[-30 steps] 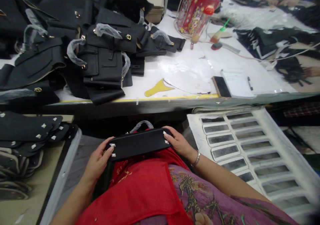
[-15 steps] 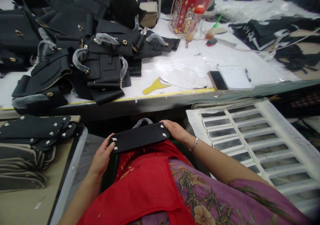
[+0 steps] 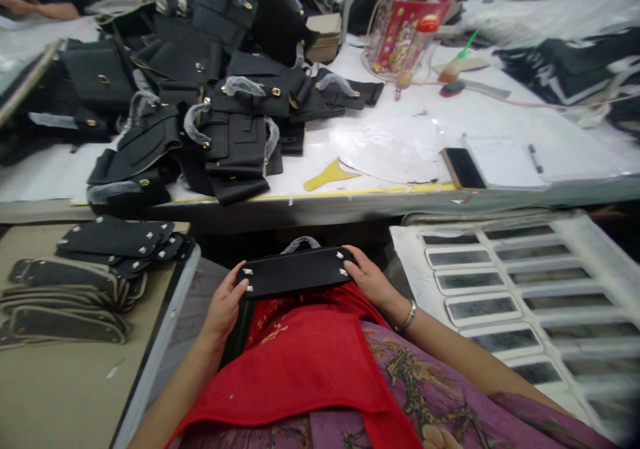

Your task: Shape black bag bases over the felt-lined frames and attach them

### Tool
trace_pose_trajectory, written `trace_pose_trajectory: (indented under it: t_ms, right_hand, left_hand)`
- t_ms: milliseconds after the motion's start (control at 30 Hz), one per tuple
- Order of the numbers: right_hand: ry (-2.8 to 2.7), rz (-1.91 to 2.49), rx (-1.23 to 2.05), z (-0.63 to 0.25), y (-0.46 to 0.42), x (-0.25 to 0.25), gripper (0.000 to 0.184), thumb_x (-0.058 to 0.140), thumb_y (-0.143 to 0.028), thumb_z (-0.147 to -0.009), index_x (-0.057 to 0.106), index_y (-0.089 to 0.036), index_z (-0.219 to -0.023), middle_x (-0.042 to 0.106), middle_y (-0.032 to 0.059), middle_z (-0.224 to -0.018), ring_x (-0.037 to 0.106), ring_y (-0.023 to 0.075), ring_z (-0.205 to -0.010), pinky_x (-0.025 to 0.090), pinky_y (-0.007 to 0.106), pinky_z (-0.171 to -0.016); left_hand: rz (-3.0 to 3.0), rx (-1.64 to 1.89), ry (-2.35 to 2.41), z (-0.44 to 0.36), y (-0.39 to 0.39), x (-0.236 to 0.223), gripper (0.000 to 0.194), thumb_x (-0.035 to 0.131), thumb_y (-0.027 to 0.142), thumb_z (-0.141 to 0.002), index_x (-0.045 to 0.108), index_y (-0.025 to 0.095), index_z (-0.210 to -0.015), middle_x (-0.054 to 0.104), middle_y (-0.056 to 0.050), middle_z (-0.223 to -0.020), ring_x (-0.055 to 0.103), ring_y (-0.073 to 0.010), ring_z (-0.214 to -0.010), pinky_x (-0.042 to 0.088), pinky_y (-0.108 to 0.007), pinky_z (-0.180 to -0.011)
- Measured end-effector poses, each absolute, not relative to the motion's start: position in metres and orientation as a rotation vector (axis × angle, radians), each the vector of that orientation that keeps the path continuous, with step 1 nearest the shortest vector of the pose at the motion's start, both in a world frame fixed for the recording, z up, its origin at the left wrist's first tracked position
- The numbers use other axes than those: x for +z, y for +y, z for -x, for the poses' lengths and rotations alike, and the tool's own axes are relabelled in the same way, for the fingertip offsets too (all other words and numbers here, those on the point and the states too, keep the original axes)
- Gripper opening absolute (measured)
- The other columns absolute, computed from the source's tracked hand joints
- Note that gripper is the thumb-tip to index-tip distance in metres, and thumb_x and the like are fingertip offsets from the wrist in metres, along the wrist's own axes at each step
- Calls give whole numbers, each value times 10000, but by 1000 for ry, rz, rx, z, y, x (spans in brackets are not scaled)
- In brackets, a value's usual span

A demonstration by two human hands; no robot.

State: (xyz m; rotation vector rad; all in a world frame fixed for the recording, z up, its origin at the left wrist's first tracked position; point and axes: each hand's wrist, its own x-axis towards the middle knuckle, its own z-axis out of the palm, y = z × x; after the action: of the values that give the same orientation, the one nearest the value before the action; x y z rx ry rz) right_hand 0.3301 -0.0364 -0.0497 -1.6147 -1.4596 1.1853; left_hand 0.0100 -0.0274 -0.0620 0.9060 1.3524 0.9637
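Observation:
Low over my lap, a black handbag (image 3: 295,273) is held between both hands, its long flat base with rounded corners facing me. Small white tabs sit at the corners of that base, and a plastic-wrapped handle (image 3: 301,243) shows behind its far edge. My left hand (image 3: 225,300) grips the left end, thumb on the face near two tabs. At the right end, my right hand (image 3: 369,277) is closed on it in the same way, with a silver bangle on the wrist. The fingers beneath the handbag are hidden.
Black handbags (image 3: 235,136) with wrapped handles crowd the white worktable (image 3: 370,142). Stacked base panels (image 3: 70,302) lie on a board at left. On the right is a rack (image 3: 480,309) of pale-rimmed panels. A phone (image 3: 464,168) and yellow template (image 3: 330,174) lie near the table edge.
The whole view has shifted, so the table and the stacks appear farther right. Both hands keep hold of the handbag, which stays at about the same place over my lap.

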Motion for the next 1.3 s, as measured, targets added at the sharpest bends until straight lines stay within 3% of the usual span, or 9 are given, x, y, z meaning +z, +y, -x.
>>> trace_pose_trajectory:
  t_ms: [200,400,567,633,800,1033,1167,1300]
  right_hand:
    - [-1418,1674,1003,-315,-28,-58,383,427,-451,-859,534,-187,-1116,599,88,-1104,559,217,-1008,426,366,-917]
    - [-1574,1677,1069,-328,-16,-55,446,471,-512,-816,560,-186,-1108,624,110,-1106,593,239,-989,473,380,-871]
    - [-2070,1696,413,-306,4,-29,487,427,-446,-857,525,-101,-1187,558,206,-1197,523,309,-1110,394,463,-952]
    - [-2299,1662,274,-276,13,-21,430,380,-419,-896,572,-106,-1119,596,216,-1120,545,317,-1066,381,471,-933]
    - [-2529,1746,406,-205,32,-19,506,239,-435,-953,637,-128,-889,670,181,-864,635,251,-837,437,375,-768]
    - [-2539,1728,526,-147,43,-24,567,170,-470,-960,615,-120,-964,671,167,-911,646,256,-848,467,375,-732]
    - [-2565,1625,576,-132,39,-22,533,178,-460,-964,596,-132,-1009,662,148,-950,642,265,-887,481,405,-731]
    - [-2620,1534,699,-154,40,-17,560,220,-528,-941,610,-137,-1032,672,145,-976,643,274,-922,501,399,-708]
  left_hand:
    - [-1050,1105,1460,-8,-24,-73,500,575,354,-805,524,145,-1256,596,-110,-1225,546,-229,-1132,388,-352,-1006]
    - [-885,1189,1406,-1,-24,-79,477,583,421,-804,581,170,-1209,624,-97,-1190,554,-245,-1124,403,-365,-989]
    - [-683,1210,1252,2,-20,-74,541,485,562,-829,619,141,-1141,648,-122,-1131,603,-239,-1029,458,-359,-911]
    - [-817,1176,1337,1,-18,-73,520,517,555,-815,621,157,-1134,657,-104,-1096,605,-229,-1007,456,-340,-897]
    - [-1130,1085,1610,-1,-12,-77,424,605,442,-782,601,192,-1124,652,-65,-993,603,-201,-910,449,-301,-825]
    - [-1212,1096,1650,-5,-11,-78,403,521,446,-830,563,178,-1128,626,-80,-1040,582,-193,-913,451,-294,-805]
    - [-1226,992,1668,-10,-17,-71,495,503,507,-819,536,161,-1171,631,-93,-1045,596,-205,-866,475,-317,-778]
    - [-1215,919,1720,-17,-21,-67,585,520,588,-773,543,168,-1181,621,-98,-1126,602,-243,-968,498,-329,-791]
